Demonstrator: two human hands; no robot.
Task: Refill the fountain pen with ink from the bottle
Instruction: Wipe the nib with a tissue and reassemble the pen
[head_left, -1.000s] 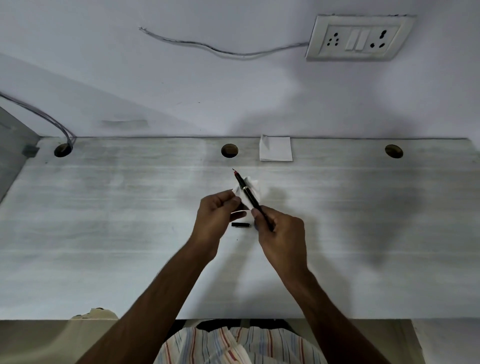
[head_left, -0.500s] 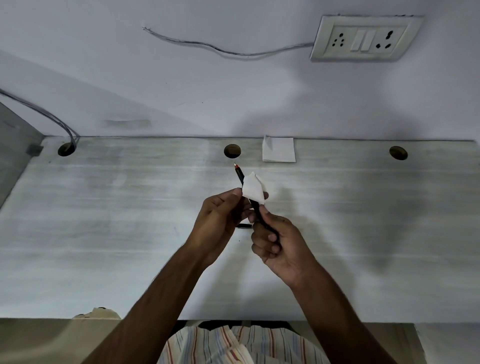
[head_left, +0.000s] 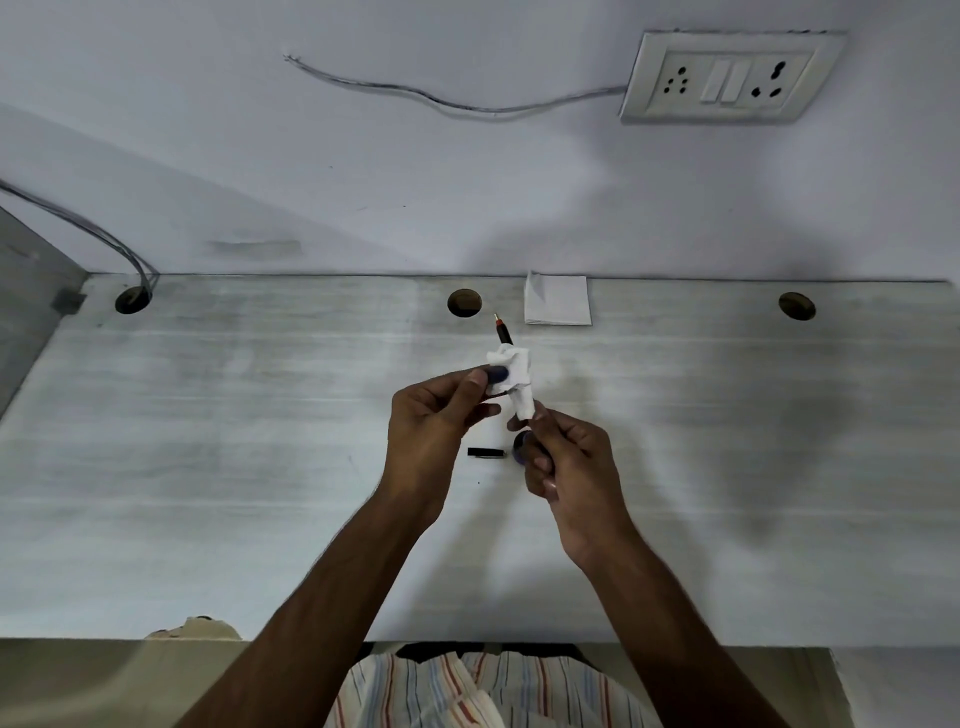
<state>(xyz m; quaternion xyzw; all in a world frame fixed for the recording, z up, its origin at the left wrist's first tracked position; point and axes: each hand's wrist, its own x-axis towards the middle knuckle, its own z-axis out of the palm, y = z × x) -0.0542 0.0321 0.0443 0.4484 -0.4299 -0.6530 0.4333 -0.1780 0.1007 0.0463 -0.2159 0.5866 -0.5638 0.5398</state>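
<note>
My right hand grips the lower end of a black fountain pen, which points away from me with its reddish tip up. A white tissue with a blue ink stain is wrapped around the pen's middle, and my left hand pinches it with thumb and fingers. A short black pen part lies flat on the desk between my hands. A dark round thing shows just under my right fingers; I cannot tell if it is the ink bottle.
A folded white tissue lies at the back of the pale desk, beside a cable hole. Other holes sit far left and right. A wall socket hangs above; the desk's front edge is near me.
My left hand brought the tissue up around the pen's barrel and wrapped it fully. The pen has risen slightly and both hands shifted a little to the right.
</note>
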